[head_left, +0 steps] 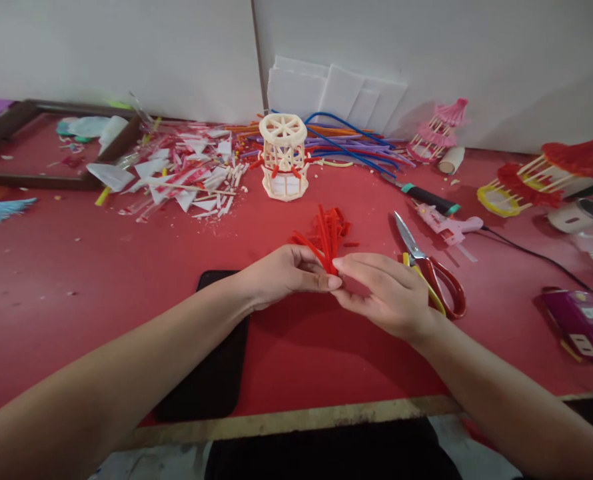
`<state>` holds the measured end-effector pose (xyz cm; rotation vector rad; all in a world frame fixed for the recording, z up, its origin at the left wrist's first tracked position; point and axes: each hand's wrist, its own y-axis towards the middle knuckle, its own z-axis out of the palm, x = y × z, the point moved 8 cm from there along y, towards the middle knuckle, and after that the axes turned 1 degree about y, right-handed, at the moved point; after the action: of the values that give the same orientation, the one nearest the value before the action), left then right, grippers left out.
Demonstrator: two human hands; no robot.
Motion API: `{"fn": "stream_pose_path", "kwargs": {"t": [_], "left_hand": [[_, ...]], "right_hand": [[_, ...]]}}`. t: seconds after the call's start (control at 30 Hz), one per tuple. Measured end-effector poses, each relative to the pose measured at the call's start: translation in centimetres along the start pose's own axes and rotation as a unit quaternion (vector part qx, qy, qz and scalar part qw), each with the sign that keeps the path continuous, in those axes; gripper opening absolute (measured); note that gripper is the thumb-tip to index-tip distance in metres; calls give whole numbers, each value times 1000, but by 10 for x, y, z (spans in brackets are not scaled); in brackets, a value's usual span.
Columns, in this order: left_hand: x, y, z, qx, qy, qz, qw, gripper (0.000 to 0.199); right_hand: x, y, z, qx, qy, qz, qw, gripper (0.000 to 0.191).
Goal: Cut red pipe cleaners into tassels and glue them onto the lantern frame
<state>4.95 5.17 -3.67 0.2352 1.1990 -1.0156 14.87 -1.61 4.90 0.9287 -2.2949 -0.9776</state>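
Several red strips fan upward from between my two hands, above the red table. My left hand is closed on the lower ends of the strips, its thumb pointing right. From the other side my right hand pinches the same strips near their base, thumb and fingertips together. More short red pieces lie just behind the strips. A cream lattice tower with red bits round its middle stands upright beyond the hands.
Right of my right hand lie red-handled scissors, a pink glue gun and a purple power box. A black tablet-like slab is under my left forearm. Paper scraps are heaped back left; blue stems lie behind the tower.
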Motion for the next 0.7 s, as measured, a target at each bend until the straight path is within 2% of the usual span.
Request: {"fn": "stream_pose_path", "kwargs": {"t": [0.13,0.27,0.37,0.5,0.7], "left_hand": [[-2,-1,0,3,5,8,1000,27],[-10,-4,-1,-15,2,71,997,18],[-16,-7,-1,-23,11,109,994,16],[-17,-8,0,-25,-9,103,994,20],[-10,-7,6,19,-54,64,996,21]], "right_hand": [[-3,3,-5,0,3,32,999,30],[-13,7,-7,-4,48,97,994,6],[-18,7,-2,11,84,124,989,8],[-16,5,2,28,91,109,990,4],[-9,7,-5,16,94,91,991,5]]}}
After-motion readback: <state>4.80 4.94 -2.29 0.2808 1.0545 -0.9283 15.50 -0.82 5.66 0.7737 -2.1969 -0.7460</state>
